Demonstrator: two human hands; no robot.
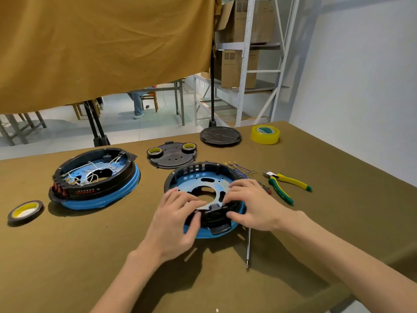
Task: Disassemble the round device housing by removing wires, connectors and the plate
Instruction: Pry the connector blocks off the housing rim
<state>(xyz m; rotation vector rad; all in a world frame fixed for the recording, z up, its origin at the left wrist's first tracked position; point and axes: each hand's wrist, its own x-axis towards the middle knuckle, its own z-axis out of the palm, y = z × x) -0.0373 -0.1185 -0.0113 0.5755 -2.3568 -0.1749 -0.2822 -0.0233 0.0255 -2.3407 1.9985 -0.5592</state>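
The round housing [204,195] is set near the middle of the surface [338,211], toward its near edge. Its near rim is gripped by both the left hand [178,219] and the right hand [250,203], fingers laid on the plate [209,185] inside. Loose wires [242,171] are seen just beyond the housing, pliers [286,185] toward the right edge.

Desk [90,256], olive cloth. Pliers [286,184] at right, screwdriver [248,249] nearer. Clear tape roll [265,134] at far edge; dark tape roll [25,212] at left. Shelving [246,64] with boxes behind.
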